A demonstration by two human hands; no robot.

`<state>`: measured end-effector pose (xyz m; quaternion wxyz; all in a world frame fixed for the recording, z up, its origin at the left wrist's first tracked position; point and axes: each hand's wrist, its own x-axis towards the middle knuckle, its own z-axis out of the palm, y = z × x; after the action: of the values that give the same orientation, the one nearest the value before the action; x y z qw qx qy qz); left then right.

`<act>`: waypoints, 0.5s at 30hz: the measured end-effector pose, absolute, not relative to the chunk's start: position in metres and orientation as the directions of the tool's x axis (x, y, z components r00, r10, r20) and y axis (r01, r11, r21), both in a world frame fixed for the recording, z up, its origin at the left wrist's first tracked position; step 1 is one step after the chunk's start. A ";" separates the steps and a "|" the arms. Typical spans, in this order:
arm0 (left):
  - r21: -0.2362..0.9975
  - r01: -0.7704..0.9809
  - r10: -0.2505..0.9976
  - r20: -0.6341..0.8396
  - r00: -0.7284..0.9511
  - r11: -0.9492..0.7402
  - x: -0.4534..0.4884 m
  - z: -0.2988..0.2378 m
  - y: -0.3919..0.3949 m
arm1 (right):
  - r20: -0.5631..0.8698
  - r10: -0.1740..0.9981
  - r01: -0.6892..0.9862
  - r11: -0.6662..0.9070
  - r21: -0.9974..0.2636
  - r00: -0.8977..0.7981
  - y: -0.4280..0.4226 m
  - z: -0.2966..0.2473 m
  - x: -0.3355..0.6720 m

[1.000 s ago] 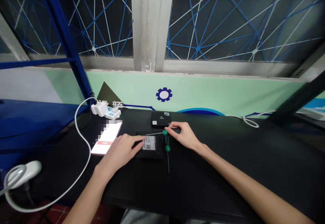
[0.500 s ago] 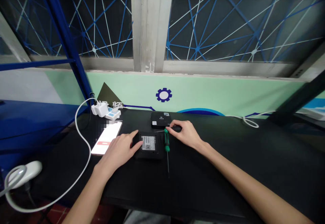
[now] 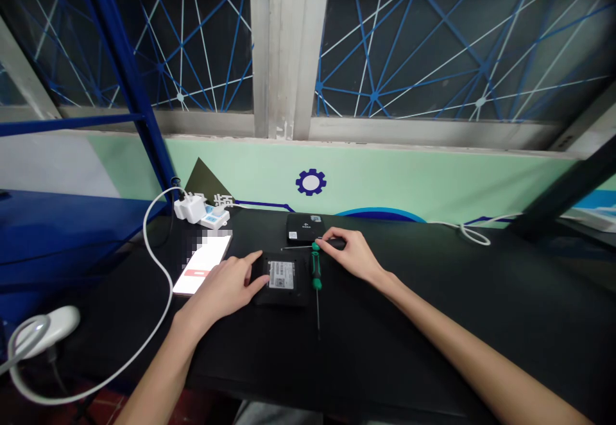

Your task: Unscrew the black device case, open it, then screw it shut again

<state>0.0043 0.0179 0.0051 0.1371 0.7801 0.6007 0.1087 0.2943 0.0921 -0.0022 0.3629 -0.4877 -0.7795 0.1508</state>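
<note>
Step in hand, as judged: tool pick-up beside the black box, which lies label-up on the tabletop. Left hand rests flat and open on its left edge. Right hand pinches a thin screwdriver. Next move calls for aligning the tip with a screw.

My arms bare to past the elbow, no sleeves in view. Left hand and right hand: no gloves, rings, or watch.
</note>
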 end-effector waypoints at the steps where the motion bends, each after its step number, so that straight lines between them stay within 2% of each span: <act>1: 0.346 0.906 0.967 0.007 0.256 -0.243 0.004 0.004 0.018 | 0.421 0.869 0.645 0.482 -0.594 -0.262 0.092 -0.002 0.294; 8: 0.358 0.900 0.966 0.026 0.257 -0.249 0.002 0.003 0.019 | 0.417 0.860 0.541 0.510 -0.669 -0.295 0.085 0.001 0.289; 15: 0.348 0.900 0.964 0.139 0.225 -0.261 0.008 0.016 0.016 | 0.425 0.854 0.490 0.520 -0.700 -0.300 0.073 0.002 0.275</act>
<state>0.0084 0.0157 0.0160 0.0971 0.7767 0.6002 0.1646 0.2748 0.0732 0.0019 0.4018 -0.4344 -0.7736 0.2268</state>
